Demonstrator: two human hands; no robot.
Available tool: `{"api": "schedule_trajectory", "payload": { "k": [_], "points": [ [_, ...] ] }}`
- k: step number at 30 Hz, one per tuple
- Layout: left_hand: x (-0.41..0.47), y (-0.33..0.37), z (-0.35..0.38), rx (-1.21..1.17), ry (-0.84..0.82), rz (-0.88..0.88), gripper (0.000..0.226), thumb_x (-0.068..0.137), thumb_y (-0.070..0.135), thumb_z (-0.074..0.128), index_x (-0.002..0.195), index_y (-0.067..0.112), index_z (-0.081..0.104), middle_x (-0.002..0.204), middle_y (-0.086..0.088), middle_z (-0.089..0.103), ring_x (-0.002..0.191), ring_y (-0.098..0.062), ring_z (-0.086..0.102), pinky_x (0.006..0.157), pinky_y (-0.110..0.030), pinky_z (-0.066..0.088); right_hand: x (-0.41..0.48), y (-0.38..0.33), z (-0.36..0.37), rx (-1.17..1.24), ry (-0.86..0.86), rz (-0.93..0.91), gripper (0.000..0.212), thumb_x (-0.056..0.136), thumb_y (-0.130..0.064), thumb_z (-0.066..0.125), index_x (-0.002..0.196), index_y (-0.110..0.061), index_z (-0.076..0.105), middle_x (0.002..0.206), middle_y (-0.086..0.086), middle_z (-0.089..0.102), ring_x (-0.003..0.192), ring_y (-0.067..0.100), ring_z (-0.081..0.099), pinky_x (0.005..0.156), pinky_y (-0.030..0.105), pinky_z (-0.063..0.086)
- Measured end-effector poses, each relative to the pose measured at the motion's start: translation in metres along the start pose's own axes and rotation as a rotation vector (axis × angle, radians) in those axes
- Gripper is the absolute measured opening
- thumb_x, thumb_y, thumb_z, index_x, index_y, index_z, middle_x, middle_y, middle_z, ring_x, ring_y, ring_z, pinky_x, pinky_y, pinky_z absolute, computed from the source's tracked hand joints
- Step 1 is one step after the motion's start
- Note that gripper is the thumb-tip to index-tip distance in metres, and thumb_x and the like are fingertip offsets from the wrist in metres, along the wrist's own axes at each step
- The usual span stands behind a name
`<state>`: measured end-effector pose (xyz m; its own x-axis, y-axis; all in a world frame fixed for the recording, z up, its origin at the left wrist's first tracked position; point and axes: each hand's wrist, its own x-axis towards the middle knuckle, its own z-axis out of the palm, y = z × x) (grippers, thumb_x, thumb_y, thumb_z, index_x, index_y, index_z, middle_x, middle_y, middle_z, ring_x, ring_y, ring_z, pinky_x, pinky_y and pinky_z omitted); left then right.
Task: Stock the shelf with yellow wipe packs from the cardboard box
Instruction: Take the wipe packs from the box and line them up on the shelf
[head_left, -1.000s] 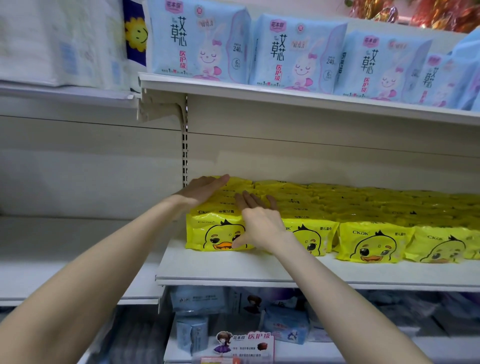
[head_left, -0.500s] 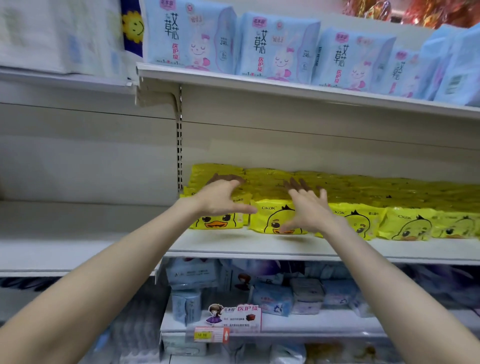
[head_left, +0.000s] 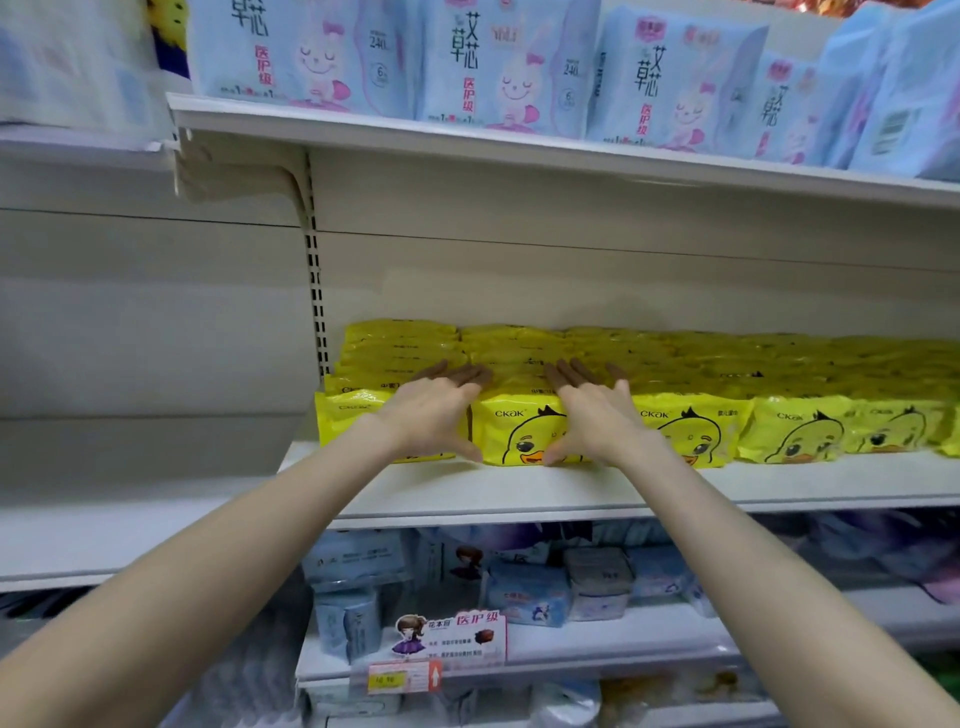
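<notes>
Rows of yellow wipe packs with a duck face fill the middle shelf, stacked several deep. My left hand lies over the seam between the first front pack and the second front pack, fingers straight on the pack tops and thumb down the front. My right hand lies the same way at the second pack's right side, with its thumb on that pack's face. Neither hand carries a pack. The cardboard box is out of view.
Pale blue packs stand on the shelf above. Mixed blue and white packets and a price card sit on the shelves below. A bare white shelf bay lies to the left, past the slotted upright.
Both hands have shifted right along the front row and now flank the second front pack. They lie flatter on the pack tops than half a second ago.
</notes>
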<state>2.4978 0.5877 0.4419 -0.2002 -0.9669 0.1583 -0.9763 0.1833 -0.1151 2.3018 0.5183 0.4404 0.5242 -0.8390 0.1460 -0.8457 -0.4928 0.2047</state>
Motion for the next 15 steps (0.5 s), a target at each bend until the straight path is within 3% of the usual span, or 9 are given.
{"api": "schedule_trajectory", "payload": {
  "k": [3,5,6,8,10,15],
  "points": [
    [-0.003,0.0,-0.002,-0.039,0.004,-0.041,0.087,0.075,0.057,0.067,0.142,0.014,0.031,0.131,-0.009,0.053,0.12,-0.027,0.048,0.091,-0.033,0.039,0.002,-0.001,0.0,-0.002,0.008,0.006,0.121,0.062,-0.062,0.074,0.151,-0.017,0.006,0.159,0.005,0.008,0.147,0.019,0.008,0.115,0.05,0.005],
    [-0.002,-0.005,0.0,-0.091,0.008,-0.043,0.092,0.072,0.058,0.069,0.143,0.016,0.028,0.128,-0.01,0.055,0.12,-0.028,0.048,0.091,-0.035,0.041,0.003,-0.002,-0.001,0.002,0.008,0.017,0.121,0.062,-0.061,0.075,0.151,-0.018,0.006,0.159,0.005,0.009,0.147,0.02,0.009,0.115,0.05,0.005],
    [-0.002,-0.008,0.002,-0.09,0.004,-0.054,0.098,0.07,0.061,0.069,0.146,0.017,0.025,0.134,-0.011,0.051,0.127,-0.029,0.043,0.099,-0.038,0.04,0.002,-0.002,-0.002,0.002,0.007,0.022,0.122,0.062,-0.062,0.075,0.152,-0.018,0.005,0.159,0.005,0.007,0.147,0.02,0.008,0.115,0.05,0.005],
    [-0.003,-0.013,0.003,0.028,-0.004,-0.085,0.112,0.067,0.071,0.063,0.15,0.017,0.011,0.154,-0.01,0.025,0.143,-0.025,0.02,0.117,-0.045,0.016,0.0,-0.003,-0.002,0.001,0.009,0.019,0.127,0.06,-0.064,0.074,0.151,-0.019,-0.002,0.16,0.005,0.0,0.147,0.022,0.003,0.115,0.051,0.003],
    [-0.006,-0.015,0.004,0.111,-0.018,-0.125,0.123,0.062,0.078,0.059,0.151,0.018,-0.001,0.159,-0.005,0.002,0.147,-0.023,0.002,0.117,-0.051,-0.004,-0.002,-0.005,-0.002,0.023,0.026,-0.008,0.132,0.058,-0.067,0.074,0.151,-0.021,-0.008,0.159,0.004,-0.01,0.147,0.024,-0.004,0.114,0.052,0.002],
    [-0.008,-0.02,0.005,0.038,-0.038,-0.147,0.115,0.063,0.067,0.069,0.15,0.02,0.01,0.159,-0.004,0.002,0.147,-0.021,0.005,0.117,-0.048,0.009,0.0,-0.013,0.0,0.092,0.004,-0.038,0.127,0.061,-0.062,0.076,0.151,-0.025,-0.006,0.159,0.001,-0.009,0.147,0.027,-0.003,0.115,0.05,0.006]
  ]
}}
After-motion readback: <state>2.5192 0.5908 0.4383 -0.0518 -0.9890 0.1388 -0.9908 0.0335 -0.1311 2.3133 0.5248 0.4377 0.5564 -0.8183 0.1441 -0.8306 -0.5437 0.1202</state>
